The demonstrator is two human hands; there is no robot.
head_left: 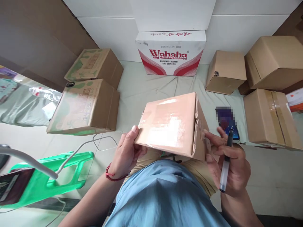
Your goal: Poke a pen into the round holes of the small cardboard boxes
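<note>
Over the near edge of the pale green cloth (146, 82), a cardboard box (163, 126) is slanting in the air in front of the person's blue shirt (163, 198). The left hand (126, 148), wearing a red bracelet (113, 177) at the wrist, is pinching the box's near left corner, the thumb pressing from above and the other fingers curling underneath. The right hand (229, 160) is clasping a black-and-clear pen (226, 162) among its bent fingers, while its fingertips and thumb are touching the right side of the box; whether they are pinching a flap there, one cannot tell. Just beyond that hand, a phone (226, 122), partly pixelated, is lying by the cloth's near edge.

At the far edge, a white Wahaha carton (171, 55) is standing upright against the pale wall (106, 34). To its left, two green-printed cartons (71, 105) are sitting one behind the other, the closer one reaching the near edge. To its right, several plain brown boxes (226, 71) are crowding together, the nearest one bearing a strip of tape (274, 108). Off the near edge, at the left, a white cable (81, 148) is trailing over a green stool (38, 189).
</note>
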